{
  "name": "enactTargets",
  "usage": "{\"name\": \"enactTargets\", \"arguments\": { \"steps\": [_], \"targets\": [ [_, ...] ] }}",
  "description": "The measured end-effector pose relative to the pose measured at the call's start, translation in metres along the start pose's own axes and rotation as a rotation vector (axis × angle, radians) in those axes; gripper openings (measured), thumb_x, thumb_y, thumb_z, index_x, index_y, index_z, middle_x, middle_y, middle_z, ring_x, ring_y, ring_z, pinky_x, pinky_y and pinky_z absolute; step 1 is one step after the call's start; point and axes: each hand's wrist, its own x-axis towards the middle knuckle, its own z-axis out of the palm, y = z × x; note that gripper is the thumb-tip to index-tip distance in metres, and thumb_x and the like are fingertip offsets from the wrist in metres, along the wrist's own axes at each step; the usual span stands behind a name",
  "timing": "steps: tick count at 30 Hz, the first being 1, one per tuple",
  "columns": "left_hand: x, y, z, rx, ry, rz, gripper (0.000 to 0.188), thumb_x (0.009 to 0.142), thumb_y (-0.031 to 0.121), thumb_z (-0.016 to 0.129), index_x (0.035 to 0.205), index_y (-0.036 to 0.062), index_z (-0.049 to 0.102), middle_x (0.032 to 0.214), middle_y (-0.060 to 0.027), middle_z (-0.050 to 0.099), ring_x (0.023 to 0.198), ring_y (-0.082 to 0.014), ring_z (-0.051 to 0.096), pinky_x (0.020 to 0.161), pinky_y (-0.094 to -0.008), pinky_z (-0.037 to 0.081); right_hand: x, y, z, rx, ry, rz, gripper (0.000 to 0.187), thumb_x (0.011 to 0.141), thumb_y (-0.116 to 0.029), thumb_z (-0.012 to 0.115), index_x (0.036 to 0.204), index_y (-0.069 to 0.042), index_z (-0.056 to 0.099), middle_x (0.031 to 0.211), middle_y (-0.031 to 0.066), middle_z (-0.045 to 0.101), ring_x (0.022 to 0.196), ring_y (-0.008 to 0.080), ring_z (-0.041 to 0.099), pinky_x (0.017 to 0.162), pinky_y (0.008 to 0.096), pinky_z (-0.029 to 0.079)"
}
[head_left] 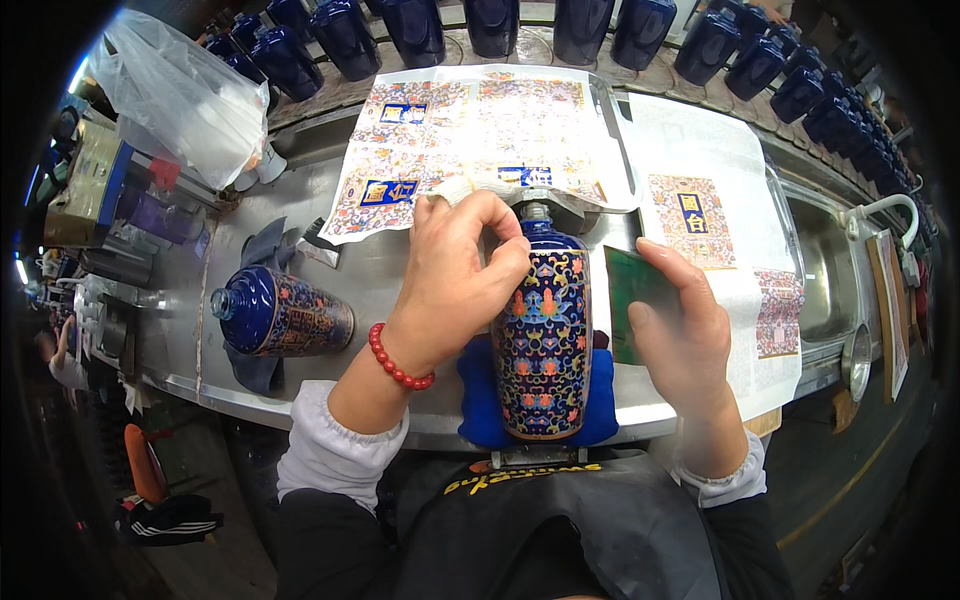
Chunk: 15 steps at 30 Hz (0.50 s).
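A dark-blue bottle [545,340] with a colourful floral pattern lies on its back on a blue cloth pad [480,400], its neck pointing away from me. My left hand [460,270], a red bead bracelet at its wrist, is at the bottle's upper left side. Its thumb and forefinger are pinched together by the shoulder; what is between them is hidden. To the right of the bottle, my right hand [690,320] grips the edge of a flat green sheet [623,300], thumb on top. A whitish cloth [465,188] lies just beyond my left fingers.
Printed decal sheets [430,140] cover the far worktop, with more on white paper [735,160] at right. Another patterned bottle [285,315] rests on dark cloth at left. Plain blue bottles [415,35] line the back. A sink [815,250] is far right, a plastic bag [175,95] upper left.
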Motion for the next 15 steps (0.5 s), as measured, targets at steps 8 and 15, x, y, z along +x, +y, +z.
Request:
{"name": "enactTargets", "arguments": {
  "steps": [8, 15],
  "targets": [
    [0.0029, -0.0016, 0.0035, 0.058, -0.019, -0.015, 0.006, 0.081, 0.013, 0.065, 0.079, 0.0083, 0.061, 0.065, -0.0026, 0.054, 0.074, -0.0204, 0.049, 0.091, -0.0371, 0.036, 0.0005, 0.0007, -0.003, -0.026, -0.002, 0.006, 0.058, 0.082, 0.011, 0.062, 0.138, 0.001, 0.058, 0.13, 0.0169, 0.065, 0.119, 0.0249, 0.065, 0.103, 0.0341, 0.049],
    [0.0034, -0.0065, 0.0039, 0.025, -0.022, -0.007, 0.007, 0.08, 0.012, 0.065, 0.078, 0.0079, 0.061, 0.065, -0.0025, 0.055, 0.072, -0.0211, 0.049, 0.089, -0.0371, 0.036, 0.0, 0.0028, -0.0029, 0.01, -0.002, 0.017, 0.058, 0.082, 0.011, 0.062, 0.139, 0.001, 0.058, 0.131, 0.0169, 0.064, 0.12, 0.0242, 0.064, 0.104, 0.0339, 0.048]
  ]
}}
